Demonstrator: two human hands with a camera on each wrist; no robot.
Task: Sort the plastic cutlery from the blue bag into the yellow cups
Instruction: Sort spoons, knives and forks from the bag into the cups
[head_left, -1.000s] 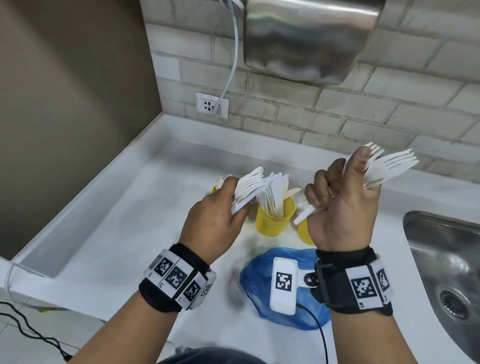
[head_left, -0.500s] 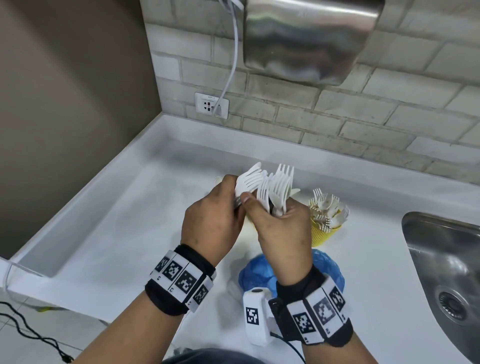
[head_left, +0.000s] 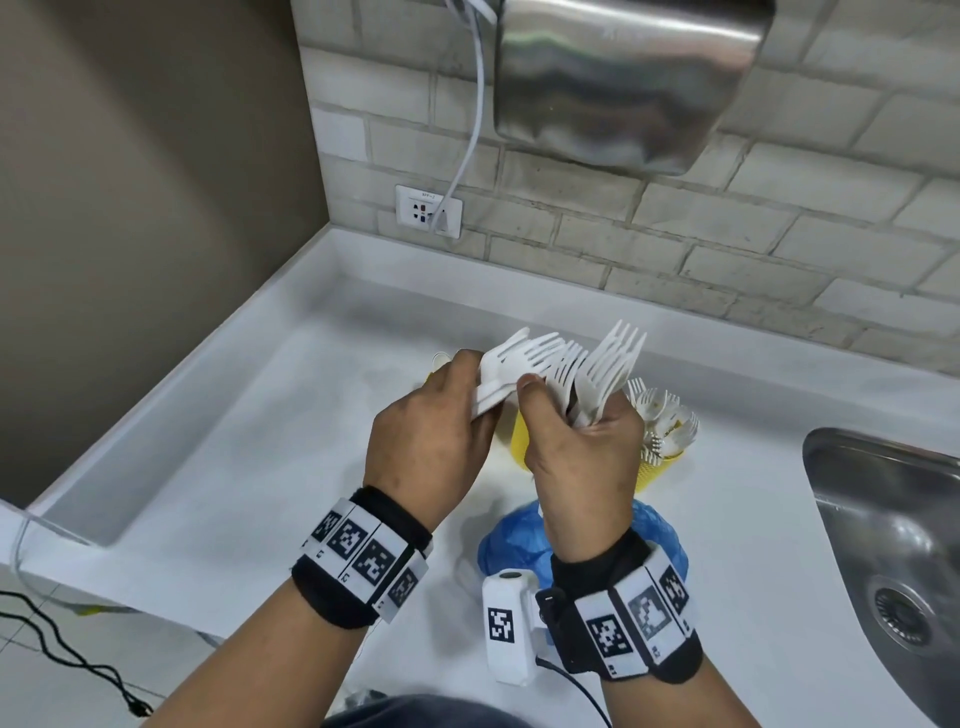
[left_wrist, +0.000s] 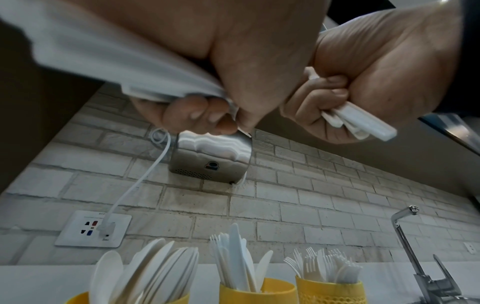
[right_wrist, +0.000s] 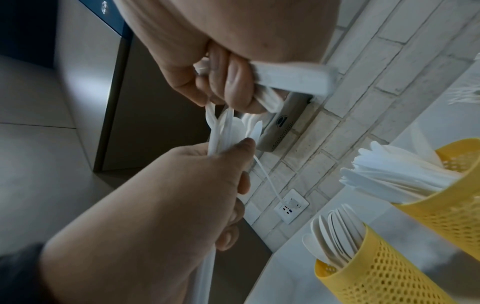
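My left hand (head_left: 467, 384) grips a bundle of white plastic forks (head_left: 514, 358) by the handles, tines pointing away. Close beside it, my right hand (head_left: 561, 410) grips a second bunch of forks (head_left: 608, 374), held more upright. Both hands hover over the yellow cups. The left wrist view shows all three cups in a row: the spoon cup (left_wrist: 78, 298), the knife cup (left_wrist: 257, 292) and the fork cup (left_wrist: 330, 292). From the head, the fork cup (head_left: 665, 467) stands right of my hands. The crumpled blue bag (head_left: 514, 545) lies on the counter below my right wrist.
The white counter (head_left: 234, 467) ends at a raised rim on the left and back. A steel sink (head_left: 893, 545) is at the right, with a tap (left_wrist: 405, 236). A steel hand dryer (head_left: 623, 78) hangs on the brick wall, its cord plugged into a socket (head_left: 428, 210).
My right hand came down from the upper right, without the forks it held up there, and moved left to my left hand. It now grips a fresh bunch of forks beside the left bundle.
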